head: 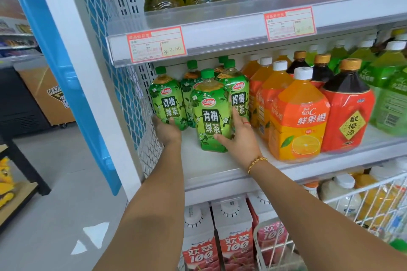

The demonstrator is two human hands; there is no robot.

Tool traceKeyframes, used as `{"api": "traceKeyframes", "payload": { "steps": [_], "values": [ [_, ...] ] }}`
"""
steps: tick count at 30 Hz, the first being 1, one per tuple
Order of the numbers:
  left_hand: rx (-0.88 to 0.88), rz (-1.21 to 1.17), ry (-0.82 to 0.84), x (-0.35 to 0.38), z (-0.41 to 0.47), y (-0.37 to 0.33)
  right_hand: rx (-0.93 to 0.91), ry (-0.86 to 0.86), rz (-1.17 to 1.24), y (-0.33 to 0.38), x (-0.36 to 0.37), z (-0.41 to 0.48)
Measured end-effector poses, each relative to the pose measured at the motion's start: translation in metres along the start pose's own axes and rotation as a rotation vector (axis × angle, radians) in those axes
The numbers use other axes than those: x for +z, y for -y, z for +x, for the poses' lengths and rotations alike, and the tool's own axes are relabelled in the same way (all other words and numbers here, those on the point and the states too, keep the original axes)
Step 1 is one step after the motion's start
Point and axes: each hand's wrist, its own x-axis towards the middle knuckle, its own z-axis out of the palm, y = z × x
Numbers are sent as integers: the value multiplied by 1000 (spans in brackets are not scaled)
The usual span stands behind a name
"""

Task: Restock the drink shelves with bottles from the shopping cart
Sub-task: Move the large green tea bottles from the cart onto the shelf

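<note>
Several green plum-tea bottles stand at the left end of the middle shelf [211, 169]. My left hand [166, 130] grips the base of the leftmost green bottle [168, 99] near the mesh side wall. My right hand [240, 136] holds the lower right side of the front green bottle [210, 112], thumb across its front, fingers reaching up behind it. That bottle stands upright on the shelf, forward of the others. The white wire shopping cart [361, 200] at the lower right holds more bottles.
Orange juice bottles [299, 116] and red plum-drink bottles [348, 112] stand right of my right hand. Green tea bottles fill the upper shelf [220, 28]. Cartons [233, 237] sit on the shelf below. A blue upright [66, 72] and open floor lie to the left.
</note>
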Motion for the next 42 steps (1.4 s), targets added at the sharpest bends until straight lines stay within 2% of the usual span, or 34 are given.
{"api": "traceKeyframes", "payload": {
  "steps": [3,5,7,8,9,10,12,15,18,20,23,25,28,30,32,35,38,40,42],
  "values": [
    [-6,44,13,-9,-7,-12,45,-47,25,0,2,0],
    [110,-36,67,-23,-32,-21,75,-86,23,0,1,0],
    [230,-164,322,-38,-62,-27,106,-122,11,0,-1,-1],
    [269,-152,466,-44,-76,-29,109,-129,21,0,-2,-2],
    [304,-103,556,-45,-83,-28,109,-119,44,-1,-2,-1],
    [327,-49,572,-43,-86,-27,98,-88,70,-1,-1,-1],
    [314,19,477,-35,-83,-29,54,8,32,-1,0,0],
    [241,93,345,-29,-77,-33,19,162,-238,0,0,2],
    [218,172,261,-24,-74,-32,-7,231,-261,1,2,1],
    [186,206,211,-18,-77,-35,-40,160,-214,0,5,-1],
    [155,160,212,-8,-76,-41,-71,-47,-124,-2,6,-1],
    [159,175,221,-8,-74,-41,-89,-91,-87,1,6,-3],
    [228,227,247,-15,-83,-34,-85,-77,-66,10,-4,-10],
    [372,223,253,-26,-111,-30,-86,-36,-78,18,-27,-19],
    [535,193,291,-39,-148,-28,-161,74,-183,28,-63,-38],
    [733,101,511,-55,-206,-26,-223,244,-393,35,-129,-85],
    [794,144,874,-53,-255,-19,-60,340,-442,21,-199,-140],
    [774,315,1177,-45,-280,-13,106,349,-552,4,-236,-173],
    [756,623,1402,-37,-299,-8,338,414,-786,-16,-262,-201]
  ]
}}
